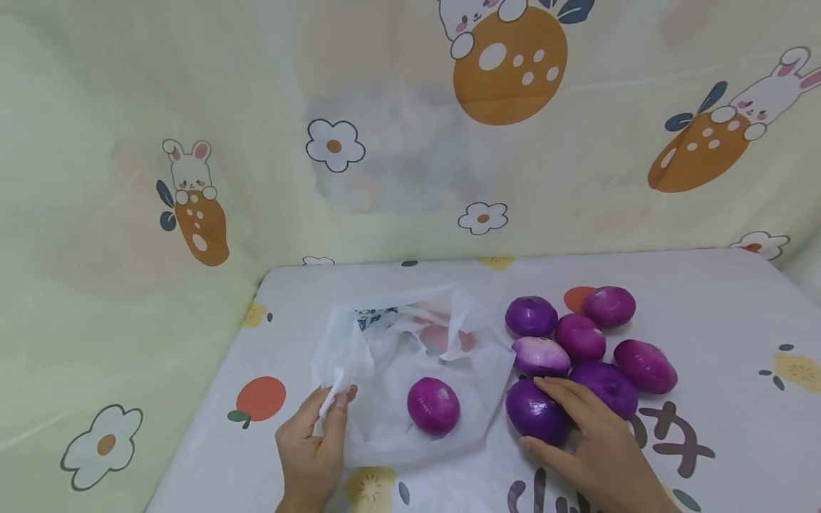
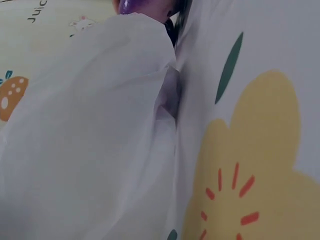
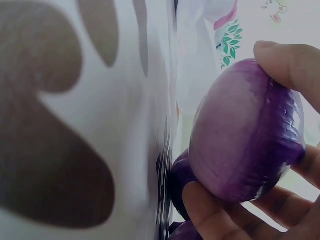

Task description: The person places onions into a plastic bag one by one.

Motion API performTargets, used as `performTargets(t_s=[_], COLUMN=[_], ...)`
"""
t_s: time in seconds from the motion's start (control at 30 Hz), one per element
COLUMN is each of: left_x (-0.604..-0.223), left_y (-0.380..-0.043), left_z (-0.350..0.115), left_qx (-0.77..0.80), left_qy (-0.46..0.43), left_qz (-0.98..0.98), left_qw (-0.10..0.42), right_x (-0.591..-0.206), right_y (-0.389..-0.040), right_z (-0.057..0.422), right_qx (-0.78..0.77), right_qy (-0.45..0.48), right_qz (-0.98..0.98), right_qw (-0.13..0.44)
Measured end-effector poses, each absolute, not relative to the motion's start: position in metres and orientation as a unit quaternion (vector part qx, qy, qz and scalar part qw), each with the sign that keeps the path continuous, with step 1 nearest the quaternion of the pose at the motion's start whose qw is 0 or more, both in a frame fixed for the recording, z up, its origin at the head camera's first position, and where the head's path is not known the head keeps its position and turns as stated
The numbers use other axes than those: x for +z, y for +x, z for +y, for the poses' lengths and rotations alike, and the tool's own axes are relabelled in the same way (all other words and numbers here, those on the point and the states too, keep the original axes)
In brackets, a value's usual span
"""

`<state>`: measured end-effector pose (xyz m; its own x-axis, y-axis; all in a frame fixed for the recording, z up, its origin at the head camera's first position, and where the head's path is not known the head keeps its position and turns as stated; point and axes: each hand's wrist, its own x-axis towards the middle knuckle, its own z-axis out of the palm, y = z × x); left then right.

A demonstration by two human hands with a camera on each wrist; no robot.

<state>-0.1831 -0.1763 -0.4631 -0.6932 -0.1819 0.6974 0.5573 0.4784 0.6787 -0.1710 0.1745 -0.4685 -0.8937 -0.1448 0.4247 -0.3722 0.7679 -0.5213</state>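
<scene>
A white plastic bag (image 1: 378,442) lies spread on the table, and my left hand (image 1: 314,445) pinches its left edge between thumb and fingers. Within the bag's opened mouth sits one purple onion (image 1: 433,406). To the right of the bag, my right hand (image 1: 599,445) grips a dark purple onion (image 1: 535,412), thumb on the near side and fingers over the far side. In the right wrist view this onion (image 3: 235,135) shows between the thumb and curled fingers. The left wrist view is mostly filled by the bag (image 2: 95,125); the left hand is out of sight there.
Several more onions cluster beyond and beside my right hand, among them a pale one (image 1: 541,356), a dark one (image 1: 606,388) and a reddish one (image 1: 646,366). A printed white cloth (image 1: 725,306) covers the table. Behind it hangs a patterned curtain (image 1: 398,185).
</scene>
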Motion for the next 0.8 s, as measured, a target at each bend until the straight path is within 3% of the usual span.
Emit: performTargets(t_s=[0.37,0.6,0.8], left_x=[-0.472,-0.471,-0.466], left_y=[-0.196,-0.192,-0.187], left_z=[-0.177,-0.174,-0.176], left_qx=[-0.494,-0.469,-0.465], left_qy=[-0.111,-0.114,-0.11], left_qz=[-0.788,-0.791,-0.796], left_qw=[0.349,0.377,0.372], right_x=[-0.465,-0.465,-0.466], right_y=[-0.18,-0.177,-0.174], right_z=[0.17,0.171,0.168], right_qx=[0.3,0.291,0.293], right_qy=[0.168,0.155,0.178], right_qz=[-0.912,-0.922,-0.906], right_qw=[0.223,0.205,0.248])
